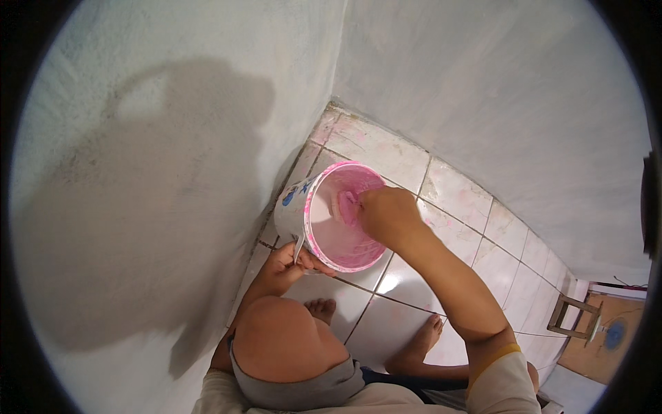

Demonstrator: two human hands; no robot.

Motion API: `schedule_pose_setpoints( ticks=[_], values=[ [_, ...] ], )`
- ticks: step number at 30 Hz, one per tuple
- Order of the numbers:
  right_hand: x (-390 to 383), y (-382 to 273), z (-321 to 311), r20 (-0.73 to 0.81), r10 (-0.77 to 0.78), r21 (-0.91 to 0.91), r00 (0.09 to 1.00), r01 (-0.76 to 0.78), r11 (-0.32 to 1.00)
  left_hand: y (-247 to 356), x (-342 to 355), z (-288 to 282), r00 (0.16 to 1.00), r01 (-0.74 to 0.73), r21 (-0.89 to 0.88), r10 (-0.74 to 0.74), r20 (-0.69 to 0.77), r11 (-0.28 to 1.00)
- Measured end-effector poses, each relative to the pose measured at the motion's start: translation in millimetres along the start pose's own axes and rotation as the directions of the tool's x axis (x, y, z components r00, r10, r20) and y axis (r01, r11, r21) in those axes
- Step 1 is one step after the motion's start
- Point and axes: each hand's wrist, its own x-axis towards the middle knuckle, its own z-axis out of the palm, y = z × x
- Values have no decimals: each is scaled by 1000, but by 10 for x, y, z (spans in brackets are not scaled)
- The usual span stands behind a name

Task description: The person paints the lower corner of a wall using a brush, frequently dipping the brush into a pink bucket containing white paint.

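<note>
A white plastic bucket (288,210) with a pink-smeared rim and pale pink liquid inside stands tilted toward me on the tiles. My left hand (292,265) grips its lower left side by the white handle (300,245). My right hand (388,215) is closed on a pink brush (347,207) with pale bristles, held inside the bucket; the fingertips are partly hidden.
Pale grey walls (483,76) meet in a corner above white tiled floor (434,234) with pink smudges. My bare feet (424,338) and bent knee are below. At far right are a small wooden stool (576,310) and a brown board (589,359) with a blue patch.
</note>
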Motion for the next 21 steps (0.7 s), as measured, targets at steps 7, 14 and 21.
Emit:
schedule_pose_setpoints(
  ticks=[7, 14, 21],
  values=[
    [-16, -57, 24, 87, 23, -25, 996, -21, 999, -113, 7, -7, 999, -51, -140, 51, -2, 989],
    [-380, 436, -599, 239, 50, 647, 970, -197, 737, -332, -7, -1, 994, -109, -401, 103, -38, 909],
    [-482, 932, -72, 385, -232, 915, 893, -402, -27, -696, -114, -141, 970, -112, -560, -31, -239, 821]
  ],
)
